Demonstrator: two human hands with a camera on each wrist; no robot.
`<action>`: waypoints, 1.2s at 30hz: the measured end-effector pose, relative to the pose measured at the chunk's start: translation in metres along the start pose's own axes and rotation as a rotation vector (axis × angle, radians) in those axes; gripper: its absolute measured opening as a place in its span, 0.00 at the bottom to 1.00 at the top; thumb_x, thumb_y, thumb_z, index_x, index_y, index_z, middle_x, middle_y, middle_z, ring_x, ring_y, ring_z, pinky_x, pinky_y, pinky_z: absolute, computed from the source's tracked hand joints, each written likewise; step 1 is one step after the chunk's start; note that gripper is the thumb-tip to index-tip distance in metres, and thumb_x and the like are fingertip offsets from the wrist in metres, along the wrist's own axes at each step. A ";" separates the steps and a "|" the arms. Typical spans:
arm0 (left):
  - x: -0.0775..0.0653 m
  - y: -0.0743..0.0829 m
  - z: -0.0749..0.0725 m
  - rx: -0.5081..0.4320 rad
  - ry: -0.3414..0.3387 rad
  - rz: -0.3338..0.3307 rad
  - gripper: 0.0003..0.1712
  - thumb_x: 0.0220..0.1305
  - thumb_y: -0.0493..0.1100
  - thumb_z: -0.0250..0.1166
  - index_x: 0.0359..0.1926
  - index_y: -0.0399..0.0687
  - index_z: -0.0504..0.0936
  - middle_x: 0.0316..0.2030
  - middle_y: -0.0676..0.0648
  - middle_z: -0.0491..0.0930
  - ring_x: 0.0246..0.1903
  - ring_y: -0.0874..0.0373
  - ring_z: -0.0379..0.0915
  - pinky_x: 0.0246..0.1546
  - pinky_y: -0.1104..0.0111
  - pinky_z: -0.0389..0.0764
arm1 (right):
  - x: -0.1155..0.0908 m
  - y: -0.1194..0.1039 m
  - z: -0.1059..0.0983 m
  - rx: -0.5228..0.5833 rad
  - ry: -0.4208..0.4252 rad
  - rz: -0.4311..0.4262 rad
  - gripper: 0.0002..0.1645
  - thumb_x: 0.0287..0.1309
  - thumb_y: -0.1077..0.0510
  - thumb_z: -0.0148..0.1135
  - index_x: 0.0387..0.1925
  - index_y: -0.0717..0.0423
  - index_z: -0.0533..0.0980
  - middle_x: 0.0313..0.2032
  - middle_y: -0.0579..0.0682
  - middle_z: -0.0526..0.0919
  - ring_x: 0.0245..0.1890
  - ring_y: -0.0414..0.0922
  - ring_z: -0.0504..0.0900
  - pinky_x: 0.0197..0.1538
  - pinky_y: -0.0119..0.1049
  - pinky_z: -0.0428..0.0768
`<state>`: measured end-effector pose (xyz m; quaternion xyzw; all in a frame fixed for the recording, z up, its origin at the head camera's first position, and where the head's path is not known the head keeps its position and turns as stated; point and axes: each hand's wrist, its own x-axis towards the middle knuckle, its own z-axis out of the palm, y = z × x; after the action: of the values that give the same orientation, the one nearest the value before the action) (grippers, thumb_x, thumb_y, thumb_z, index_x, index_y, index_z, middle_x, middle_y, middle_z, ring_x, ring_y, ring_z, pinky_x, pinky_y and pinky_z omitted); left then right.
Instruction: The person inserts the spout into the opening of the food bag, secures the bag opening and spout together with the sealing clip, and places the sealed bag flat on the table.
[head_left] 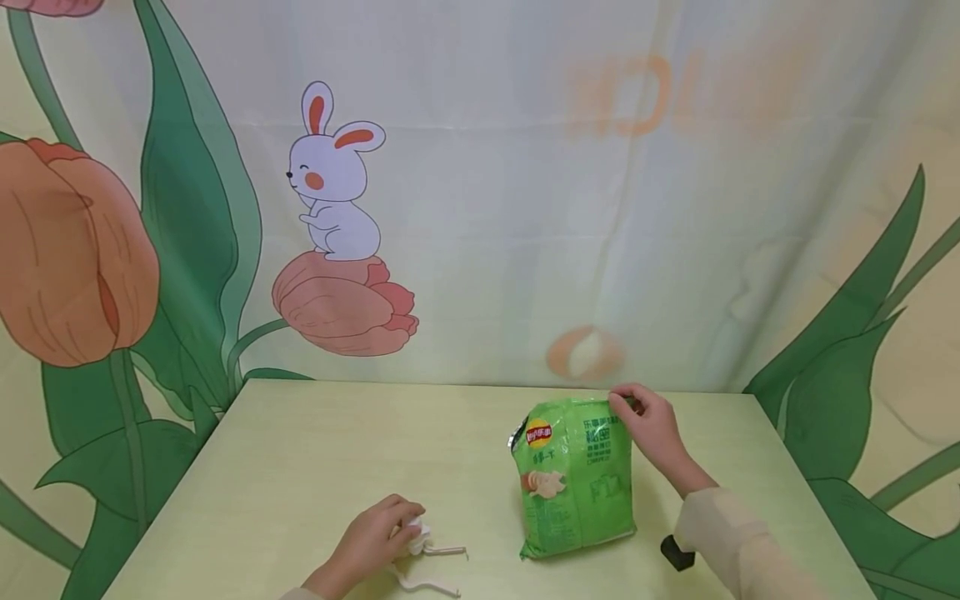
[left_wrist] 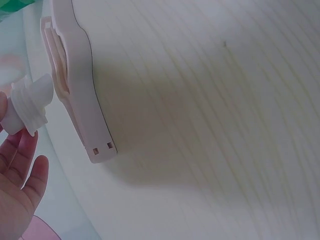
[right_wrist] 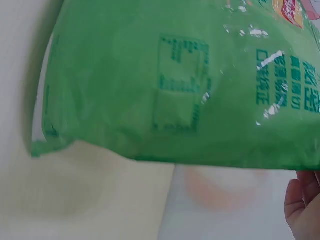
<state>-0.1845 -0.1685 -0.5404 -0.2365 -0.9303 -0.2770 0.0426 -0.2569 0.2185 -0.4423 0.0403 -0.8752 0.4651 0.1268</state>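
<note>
My right hand (head_left: 652, 425) pinches the top right corner of a green potato chip bag (head_left: 577, 483). The bag stands upright on the table, its printed side facing me, with a silvery edge at the upper left. In the right wrist view, fingers (right_wrist: 307, 210) sit at the edge of the bag (right_wrist: 125, 90). To the left, near the table's front, my left hand (head_left: 375, 533) holds a white bag clip with a pour spout (head_left: 420, 537) by its spout end. Its two slim arms (head_left: 446, 550) stand apart. The left wrist view shows the ribbed spout (left_wrist: 30, 105) at the fingertips, beside a long clip arm (left_wrist: 82, 90).
Both hands work over a pale wood-grain table (head_left: 322, 442). A small black object (head_left: 677, 552) is beside the right sleeve (head_left: 731, 533). Behind the table hangs a curtain (head_left: 480, 208) printed with a rabbit and tulips.
</note>
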 end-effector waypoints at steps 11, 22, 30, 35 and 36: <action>0.000 0.000 0.000 0.002 0.003 0.003 0.13 0.55 0.44 0.61 0.41 0.45 0.79 0.34 0.55 0.76 0.27 0.71 0.66 0.24 0.76 0.69 | -0.001 -0.009 -0.012 -0.245 -0.157 -0.209 0.15 0.55 0.47 0.57 0.38 0.53 0.77 0.38 0.49 0.80 0.37 0.44 0.77 0.40 0.40 0.75; 0.001 0.001 -0.001 0.002 0.011 0.010 0.12 0.54 0.44 0.61 0.41 0.46 0.79 0.33 0.55 0.76 0.26 0.72 0.65 0.24 0.76 0.69 | -0.007 -0.027 -0.012 -0.552 -0.202 -0.428 0.21 0.49 0.45 0.61 0.40 0.54 0.77 0.39 0.49 0.81 0.42 0.48 0.77 0.45 0.45 0.74; 0.004 0.005 -0.002 0.010 0.008 0.013 0.13 0.55 0.44 0.60 0.42 0.46 0.79 0.34 0.55 0.76 0.27 0.71 0.67 0.25 0.76 0.70 | -0.012 -0.037 -0.007 -0.610 -0.231 -0.474 0.23 0.49 0.43 0.61 0.43 0.52 0.76 0.40 0.48 0.80 0.40 0.46 0.78 0.42 0.44 0.75; 0.006 0.006 -0.001 -0.002 0.017 0.038 0.13 0.56 0.45 0.60 0.42 0.46 0.79 0.34 0.55 0.76 0.27 0.71 0.66 0.25 0.77 0.69 | -0.013 -0.041 -0.004 -0.645 -0.231 -0.546 0.23 0.48 0.43 0.61 0.43 0.52 0.75 0.37 0.46 0.80 0.36 0.43 0.78 0.40 0.40 0.75; 0.006 0.007 -0.001 -0.004 0.018 0.041 0.13 0.56 0.45 0.60 0.42 0.46 0.79 0.34 0.55 0.76 0.27 0.71 0.66 0.25 0.77 0.69 | -0.014 -0.041 -0.003 -0.649 -0.226 -0.564 0.23 0.48 0.44 0.61 0.43 0.53 0.75 0.37 0.46 0.80 0.36 0.43 0.78 0.40 0.40 0.76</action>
<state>-0.1867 -0.1619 -0.5346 -0.2531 -0.9242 -0.2802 0.0564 -0.2355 0.1975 -0.4116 0.2862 -0.9390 0.1063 0.1583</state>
